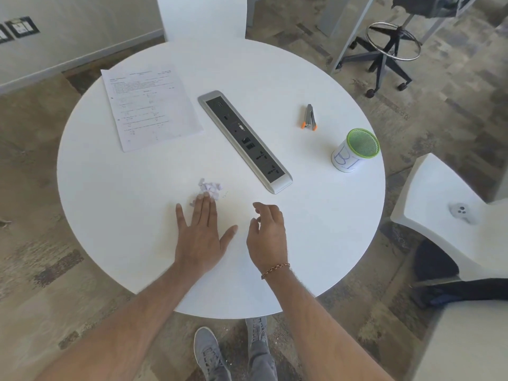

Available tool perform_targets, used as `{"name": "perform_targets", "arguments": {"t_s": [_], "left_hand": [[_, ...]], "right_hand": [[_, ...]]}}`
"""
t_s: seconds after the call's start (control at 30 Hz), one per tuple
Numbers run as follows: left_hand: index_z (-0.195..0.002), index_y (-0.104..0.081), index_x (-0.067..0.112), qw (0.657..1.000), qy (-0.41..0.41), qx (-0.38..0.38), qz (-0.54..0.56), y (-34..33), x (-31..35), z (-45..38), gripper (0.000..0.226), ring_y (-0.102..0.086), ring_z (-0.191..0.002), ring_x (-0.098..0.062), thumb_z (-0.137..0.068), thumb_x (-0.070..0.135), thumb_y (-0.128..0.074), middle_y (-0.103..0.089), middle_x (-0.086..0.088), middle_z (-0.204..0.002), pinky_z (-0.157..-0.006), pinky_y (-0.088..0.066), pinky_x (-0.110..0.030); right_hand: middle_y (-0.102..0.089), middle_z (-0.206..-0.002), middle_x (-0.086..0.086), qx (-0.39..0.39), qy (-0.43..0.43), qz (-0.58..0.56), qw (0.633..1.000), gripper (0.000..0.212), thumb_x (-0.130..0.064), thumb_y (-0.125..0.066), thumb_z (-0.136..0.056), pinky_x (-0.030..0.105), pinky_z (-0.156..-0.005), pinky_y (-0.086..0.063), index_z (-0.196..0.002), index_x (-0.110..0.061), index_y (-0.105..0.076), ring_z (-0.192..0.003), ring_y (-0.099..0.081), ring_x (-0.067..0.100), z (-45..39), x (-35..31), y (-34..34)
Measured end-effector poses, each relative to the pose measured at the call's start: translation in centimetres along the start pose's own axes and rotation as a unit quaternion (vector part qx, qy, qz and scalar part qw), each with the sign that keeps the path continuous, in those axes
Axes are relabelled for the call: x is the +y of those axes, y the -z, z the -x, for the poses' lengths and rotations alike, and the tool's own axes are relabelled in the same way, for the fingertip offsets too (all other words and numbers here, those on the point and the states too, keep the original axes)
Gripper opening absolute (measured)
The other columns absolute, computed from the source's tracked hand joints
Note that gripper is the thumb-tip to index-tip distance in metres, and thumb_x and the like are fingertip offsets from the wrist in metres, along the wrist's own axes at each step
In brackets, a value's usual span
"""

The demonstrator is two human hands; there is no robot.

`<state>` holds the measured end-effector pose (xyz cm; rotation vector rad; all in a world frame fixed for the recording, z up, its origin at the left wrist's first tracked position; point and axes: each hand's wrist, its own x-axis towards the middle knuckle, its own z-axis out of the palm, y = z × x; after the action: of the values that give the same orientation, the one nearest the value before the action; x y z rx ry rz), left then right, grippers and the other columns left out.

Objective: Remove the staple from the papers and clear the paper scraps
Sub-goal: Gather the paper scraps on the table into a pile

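Scraps [208, 188] partly under left hand [200, 235] fingers, staple indiscernible

The left hand [200, 237] lies flat, palm down, fingers straight and pointing to 12 o'clock, thumb spread toward 2 o'clock. At its 3 o'clock, just apart, the right hand [268, 235] hovers with loosely curled fingers, holding nothing, wrist braceleted.

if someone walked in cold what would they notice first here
Probably the two bare hands at the near edge of the round white table: the left hand lies flat with its fingertips on a small heap of paper scraps, the right hand hovers loosely curled beside it. Next, the grey socket strip running diagonally across the middle, the printed papers far left, and the green-rimmed cup at the right.
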<state>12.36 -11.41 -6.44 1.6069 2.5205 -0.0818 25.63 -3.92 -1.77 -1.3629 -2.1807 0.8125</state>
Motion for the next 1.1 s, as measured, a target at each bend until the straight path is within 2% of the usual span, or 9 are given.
{"name": "perform_targets", "arguments": {"t_s": [0.2,0.33,0.4,0.53,0.77,0.9,1.0,1.03,1.1], "left_hand": [[-0.153,-0.029,0.001,0.998,-0.004,0.056,0.004,1.3,-1.1,-1.5,0.076,-0.019,-0.153,-0.029,-0.103,0.056,-0.021,-0.023,-0.014,-0.165,-0.118,-0.011,-0.066],[-0.151,-0.028,-0.004,0.995,0.064,0.062,0.034,0.8,-2.7,-1.0,0.075,-0.029,-0.146,-0.036,-0.102,0.052,-0.023,-0.021,-0.022,-0.164,-0.115,-0.023,-0.061],[-0.150,-0.026,-0.009,0.993,0.098,0.053,0.044,0.3,-3.1,-0.8,0.080,-0.024,-0.149,-0.038,-0.102,0.054,-0.023,-0.019,-0.026,-0.163,-0.117,-0.020,-0.063],[-0.150,-0.024,-0.013,0.990,0.130,0.026,0.051,-0.4,-2.3,-0.6,0.087,-0.015,-0.152,-0.040,-0.100,0.058,-0.021,-0.019,-0.030,-0.162,-0.118,-0.014,-0.067],[-0.154,-0.021,-0.005,0.996,0.073,0.012,0.054,-1.2,-1.6,-2.6,0.081,-0.009,-0.155,-0.029,-0.101,0.056,-0.012,-0.014,-0.019,-0.166,-0.118,-0.010,-0.069],[-0.155,-0.019,-0.004,0.996,0.049,0.030,0.063,-1.0,-2.3,-3.3,0.077,-0.011,-0.155,-0.030,-0.102,0.053,-0.014,-0.013,-0.018,-0.167,-0.119,-0.011,-0.067],[-0.149,-0.031,-0.004,0.994,0.067,0.072,0.057,-0.1,-3.6,-2.4,0.066,-0.025,-0.150,-0.036,-0.103,0.043,-0.030,-0.027,-0.023,-0.160,-0.119,-0.017,-0.059],[-0.141,-0.042,-0.001,0.994,0.056,0.084,0.049,0.1,-4.1,-1.8,0.057,-0.035,-0.142,-0.038,-0.103,0.040,-0.034,-0.038,-0.023,-0.153,-0.114,-0.026,-0.057],[-0.116,-0.056,0.007,0.994,0.005,0.102,0.036,0.1,-4.6,-0.8,0.039,-0.051,-0.115,-0.037,-0.102,0.035,-0.034,-0.054,-0.015,-0.126,-0.093,-0.039,-0.049]], "right_hand": [[-0.055,-0.118,0.006,0.000,0.004,0.004,1.000,0.039,0.005,-0.047,-0.091,0.033,-0.089,-0.047,-0.127,-0.007,-0.057,-0.107,-0.053,0.027,-0.9,0.2,-0.1],[-0.054,-0.120,0.007,-0.011,-0.016,-0.013,1.000,0.039,0.005,-0.043,-0.093,0.027,-0.088,-0.045,-0.128,-0.005,-0.057,-0.110,-0.054,0.025,-1.6,-0.2,-0.6],[-0.052,-0.123,0.008,-0.032,-0.041,-0.024,0.998,0.039,0.003,-0.041,-0.095,0.023,-0.087,-0.044,-0.131,-0.004,-0.055,-0.109,-0.056,0.022,-2.2,-0.4,-1.1],[-0.052,-0.124,0.010,-0.104,-0.072,-0.039,0.991,0.042,0.004,-0.042,-0.092,0.032,-0.094,-0.050,-0.132,-0.003,-0.054,-0.105,-0.057,0.021,-4.2,-1.0,-2.3],[-0.057,-0.117,0.009,-0.140,-0.123,-0.114,0.976,0.037,0.004,-0.042,-0.092,0.027,-0.097,-0.047,-0.123,-0.006,-0.059,-0.103,-0.056,0.016,-7.0,-2.9,-4.6],[-0.062,-0.119,0.007,-0.131,-0.126,-0.157,0.971,0.040,0.004,-0.042,-0.092,0.019,-0.092,-0.045,-0.126,-0.008,-0.059,-0.105,-0.059,0.013,-7.9,-3.6,-5.2],[-0.062,-0.117,0.006,-0.090,-0.134,-0.168,0.972,0.045,0.009,-0.040,-0.088,0.021,-0.090,-0.048,-0.125,-0.009,-0.059,-0.103,-0.062,0.015,-7.7,-3.4,-4.6],[-0.062,-0.115,0.007,-0.075,-0.144,-0.165,0.973,0.046,0.009,-0.040,-0.086,0.024,-0.090,-0.049,-0.123,-0.010,-0.060,-0.102,-0.062,0.017,-7.6,-3.2,-4.4],[-0.063,-0.111,0.007,-0.060,-0.172,-0.135,0.974,0.041,0.005,-0.040,-0.086,0.031,-0.089,-0.052,-0.117,-0.011,-0.061,-0.100,-0.061,0.020,-7.3,-2.8,-4.3]]}}
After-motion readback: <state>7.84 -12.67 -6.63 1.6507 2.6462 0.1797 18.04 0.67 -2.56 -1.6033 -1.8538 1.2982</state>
